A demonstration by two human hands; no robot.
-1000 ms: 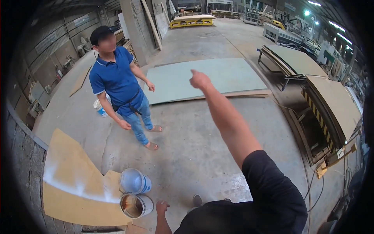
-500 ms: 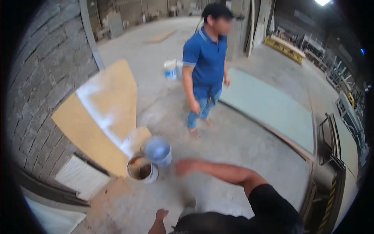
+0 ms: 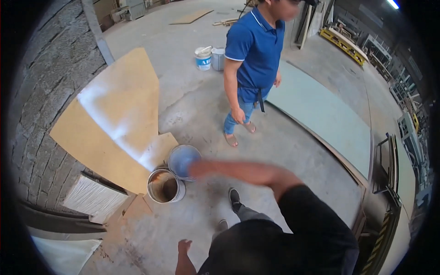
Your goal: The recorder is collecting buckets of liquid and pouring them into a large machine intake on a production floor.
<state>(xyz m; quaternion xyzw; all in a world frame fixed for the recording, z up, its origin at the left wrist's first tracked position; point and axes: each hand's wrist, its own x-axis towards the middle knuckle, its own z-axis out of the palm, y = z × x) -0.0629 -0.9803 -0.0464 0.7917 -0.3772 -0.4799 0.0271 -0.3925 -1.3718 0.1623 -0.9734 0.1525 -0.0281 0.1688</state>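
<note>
My right arm reaches forward, and my right hand (image 3: 198, 169), smeared by motion, is at the right side of a bucket with a blue inside (image 3: 184, 158). Whether the fingers touch its rim or hold anything cannot be made out. Against that bucket, nearer to me, stands a white bucket (image 3: 179, 195) with a brown-stained inside and dark contents. My left hand (image 3: 184, 246) hangs low by my side, loosely open, with nothing seen in it.
A person in a blue shirt (image 3: 259, 55) stands ahead. Large yellowish boards (image 3: 133, 87) lean at the brick wall (image 3: 55, 114). A pale green panel (image 3: 325, 119) lies to the right. Two more buckets (image 3: 203, 59) stand beyond; a wrapped white slab (image 3: 94, 199) is at the left.
My right hand has moved forward and left to the blue-inside bucket. My feet now show below me. The view has shifted, and the other person appears closer.
</note>
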